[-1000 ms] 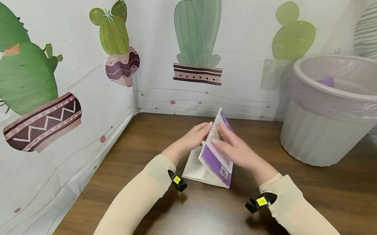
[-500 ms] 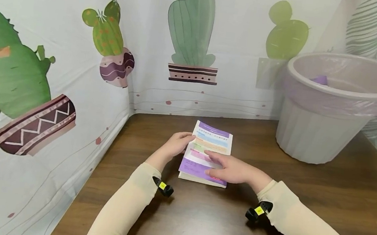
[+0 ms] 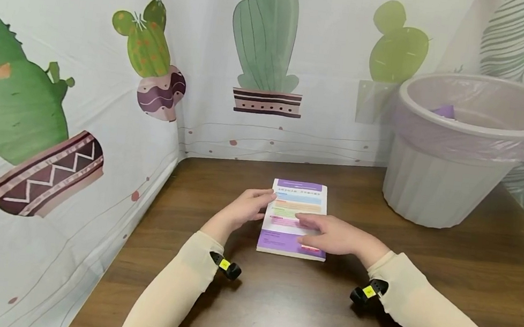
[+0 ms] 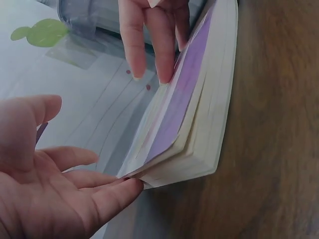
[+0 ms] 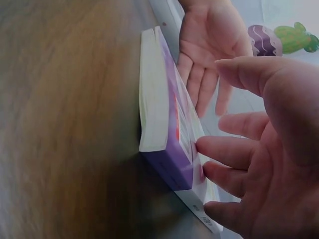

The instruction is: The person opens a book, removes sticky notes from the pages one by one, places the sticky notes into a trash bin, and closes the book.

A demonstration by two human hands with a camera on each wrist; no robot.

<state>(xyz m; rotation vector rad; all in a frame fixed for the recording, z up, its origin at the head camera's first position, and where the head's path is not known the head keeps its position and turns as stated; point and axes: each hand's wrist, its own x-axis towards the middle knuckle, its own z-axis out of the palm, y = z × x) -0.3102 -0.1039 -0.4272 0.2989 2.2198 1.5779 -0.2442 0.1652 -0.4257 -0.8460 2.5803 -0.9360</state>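
A closed book (image 3: 297, 205) with a purple and white cover and coloured text bands lies flat on the wooden table. My left hand (image 3: 249, 207) is at the book's left edge, its fingertips touching the pages' side; in the left wrist view that hand (image 4: 55, 194) has loosely extended fingers. Over the lower right of the cover is my right hand (image 3: 333, 235), fingers spread and relaxed. The right wrist view shows fingertips of this hand (image 5: 264, 149) against the cover near the spine. Page edges (image 4: 207, 114) look slightly parted at one corner.
A large grey bin (image 3: 438, 189) lined with a translucent bag stands at the back right. Something purple (image 3: 444, 111) shows inside it. A white cloth with printed cacti (image 3: 269, 29) hangs behind and to the left of the table (image 3: 273, 316).
The book, half open and raised between both hands a second ago, has closed and come down flat with its cover up. It has also turned straighter, and both hands lowered with it.
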